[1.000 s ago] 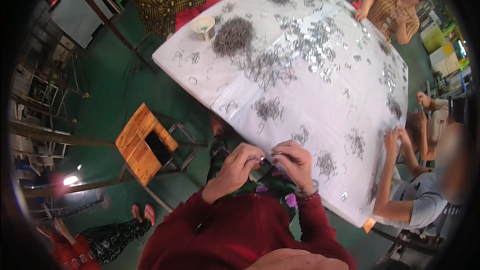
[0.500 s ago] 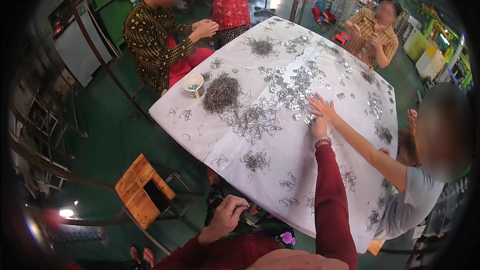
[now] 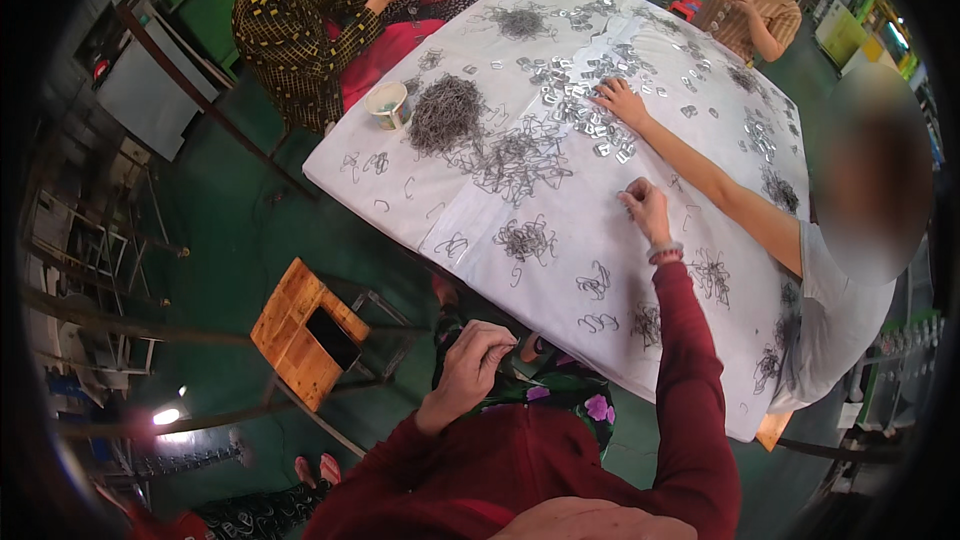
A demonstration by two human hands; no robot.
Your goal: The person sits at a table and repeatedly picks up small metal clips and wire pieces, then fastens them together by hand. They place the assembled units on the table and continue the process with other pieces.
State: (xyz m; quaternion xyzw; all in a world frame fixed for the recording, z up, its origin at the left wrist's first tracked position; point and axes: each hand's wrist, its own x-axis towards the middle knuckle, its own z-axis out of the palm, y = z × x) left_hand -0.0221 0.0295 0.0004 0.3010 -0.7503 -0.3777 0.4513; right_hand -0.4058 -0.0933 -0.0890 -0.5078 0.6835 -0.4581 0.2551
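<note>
My right hand (image 3: 647,210) is over the white-covered table (image 3: 590,230), its fingers curled together. Whatever is between those fingertips is too small to name. Just beyond it lies a heap of flat silver metal buckles (image 3: 608,132), where a co-worker's spread hand (image 3: 622,103) rests. My left hand (image 3: 472,368) is held near my lap, off the table's near edge, with thumb and fingers pinched; what they hold cannot be made out. Bent wire hooks (image 3: 515,162) are strewn left of my right hand, and a smaller cluster of wire hooks (image 3: 525,238) lies nearer to me.
A dense pile of wire pieces (image 3: 447,117) sits beside a small white tub (image 3: 388,106). A wooden stool (image 3: 285,335) with a dark flat rectangular thing (image 3: 333,339) on it stands at lower left. Co-workers are around the table, one close on my right.
My right hand has drawn back from the buckle heap toward me, its fingers curled. The co-worker's hand stays on the buckles. My left hand remains pinched near my lap. The view has tilted down.
</note>
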